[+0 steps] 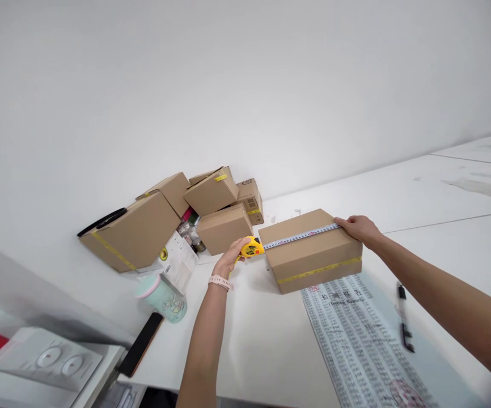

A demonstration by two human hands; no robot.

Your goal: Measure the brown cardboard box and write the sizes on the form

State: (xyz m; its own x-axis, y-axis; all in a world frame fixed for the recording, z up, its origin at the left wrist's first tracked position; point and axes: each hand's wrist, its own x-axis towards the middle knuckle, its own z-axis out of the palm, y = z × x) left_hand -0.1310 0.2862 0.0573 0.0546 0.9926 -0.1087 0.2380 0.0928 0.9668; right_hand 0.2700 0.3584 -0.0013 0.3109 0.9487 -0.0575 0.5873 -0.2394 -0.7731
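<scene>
A brown cardboard box (296,258) with a strip of yellow tape along its front side rests on the white table. Across its top lies the drawn-out blade of a yellow tape measure (252,247). My left hand (232,256), with a pale pink band on the wrist, grips the tape measure's case just off the box's left edge. At the box's far right edge, my right hand (358,228) pinches the end of the blade against the cardboard. The numbers are too small to read surely.
Several cardboard boxes (211,192) are piled against the wall at the left. A mint-green cup (166,300) stands near a dark flat case (141,344). Right of centre lie a printed sheet (351,334) and a black pen (403,317). The white table (266,351) has a near edge.
</scene>
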